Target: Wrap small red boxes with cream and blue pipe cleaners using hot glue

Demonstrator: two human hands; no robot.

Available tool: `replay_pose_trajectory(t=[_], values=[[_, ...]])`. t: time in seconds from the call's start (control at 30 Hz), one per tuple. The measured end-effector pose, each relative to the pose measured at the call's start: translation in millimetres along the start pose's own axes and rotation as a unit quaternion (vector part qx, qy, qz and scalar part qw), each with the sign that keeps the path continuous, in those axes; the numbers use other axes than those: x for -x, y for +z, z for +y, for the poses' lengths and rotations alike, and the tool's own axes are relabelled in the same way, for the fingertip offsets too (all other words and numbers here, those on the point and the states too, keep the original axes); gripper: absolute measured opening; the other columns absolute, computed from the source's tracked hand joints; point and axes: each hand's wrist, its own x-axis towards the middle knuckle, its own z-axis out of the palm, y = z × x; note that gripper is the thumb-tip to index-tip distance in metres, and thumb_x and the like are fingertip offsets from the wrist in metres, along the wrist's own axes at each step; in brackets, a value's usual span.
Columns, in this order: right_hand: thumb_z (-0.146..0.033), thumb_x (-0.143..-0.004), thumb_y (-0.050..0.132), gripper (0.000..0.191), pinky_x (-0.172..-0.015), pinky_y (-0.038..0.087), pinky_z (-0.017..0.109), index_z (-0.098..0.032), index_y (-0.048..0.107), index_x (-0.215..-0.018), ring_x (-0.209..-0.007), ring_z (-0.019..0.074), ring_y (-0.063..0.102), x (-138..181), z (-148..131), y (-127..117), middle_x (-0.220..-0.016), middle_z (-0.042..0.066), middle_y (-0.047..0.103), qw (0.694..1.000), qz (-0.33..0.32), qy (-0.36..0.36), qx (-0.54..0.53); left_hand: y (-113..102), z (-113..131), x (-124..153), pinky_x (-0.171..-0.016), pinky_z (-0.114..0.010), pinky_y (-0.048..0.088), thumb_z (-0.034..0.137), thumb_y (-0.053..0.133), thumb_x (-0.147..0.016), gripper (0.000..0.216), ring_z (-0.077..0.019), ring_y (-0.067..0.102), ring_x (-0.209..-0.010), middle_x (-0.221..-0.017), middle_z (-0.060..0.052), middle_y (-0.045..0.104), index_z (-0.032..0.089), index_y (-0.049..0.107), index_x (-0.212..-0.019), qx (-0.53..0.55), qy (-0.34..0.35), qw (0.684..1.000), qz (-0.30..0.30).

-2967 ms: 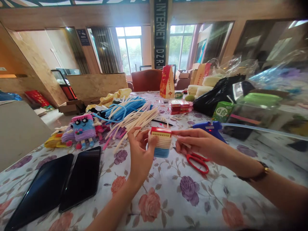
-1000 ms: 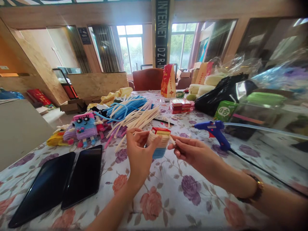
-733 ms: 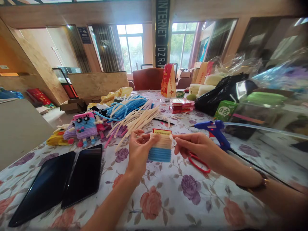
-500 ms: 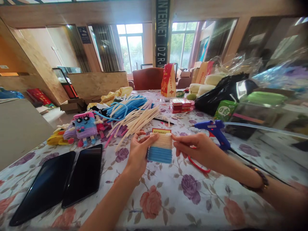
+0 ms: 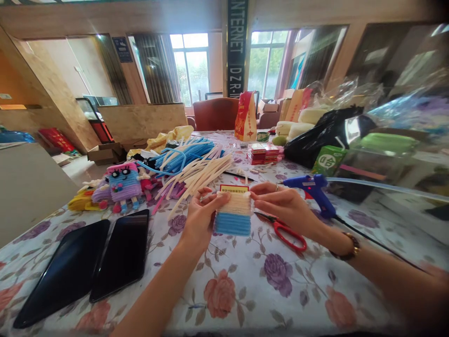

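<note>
A small box (image 5: 233, 223) is wrapped in rows of fuzzy pipe cleaner, blue below and cream above. Its bare red and yellow top edge with printed characters shows over the cream rows. My left hand (image 5: 199, 215) grips the box at its left side, thumb on the cream part. At the upper right corner, my right hand (image 5: 286, 206) is closed in a pinch on the box's edge; whether a loose cream end lies between the fingertips is hidden. Red-handled scissors (image 5: 290, 238) lie under and beside my right hand. A blue glue gun (image 5: 317, 189) rests beyond it.
Loose blue pipe cleaners (image 5: 184, 154) and cream pipe cleaners (image 5: 203, 175) are heaped behind my left hand. A pink and blue fuzzy doll (image 5: 124, 185) and two black tablets (image 5: 121, 255) are at left. Small red boxes (image 5: 263, 153), a black bag (image 5: 326, 133) and a green carton (image 5: 328, 161) stand behind.
My right hand has shifted slightly up, its fingers drawn in against the box's upper right corner. More of the scissors now shows. My left hand keeps its hold.
</note>
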Motion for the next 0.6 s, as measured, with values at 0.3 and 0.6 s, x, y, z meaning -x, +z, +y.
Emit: replay_pose_trajectory(t=[0.3, 0.6], values=[[-0.040, -0.073, 0.069, 0.015, -0.072, 0.046, 0.027, -0.027, 0.074, -0.068, -0.078, 0.0111, 0.057, 9.5, 3.7, 26.3, -0.108, 0.000, 0.063, 0.948, 0.092, 0.146, -0.269, 5.6, -3.0, 7.1, -0.056, -0.018, 0.048, 0.015, 0.082, -0.049, 0.054, -0.0078, 0.058, -0.057, -0.060, 0.011, 0.055, 0.022, 0.043, -0.086, -0.036, 0.110, 0.992, -0.042], [-0.036, -0.061, 0.078, 0.021, -0.055, 0.036, 0.024, -0.021, 0.064, -0.056, -0.058, 0.0082, 0.048, 5.7, 10.0, 31.5, -0.066, -0.003, 0.060, 0.923, 0.139, 0.159, -0.323, 8.2, -6.4, 10.0, -0.059, -0.019, 0.048, 0.017, 0.081, -0.049, 0.053, -0.0081, 0.057, -0.059, -0.061, 0.010, 0.054, 0.022, 0.043, -0.085, -0.086, 0.129, 0.987, -0.032]])
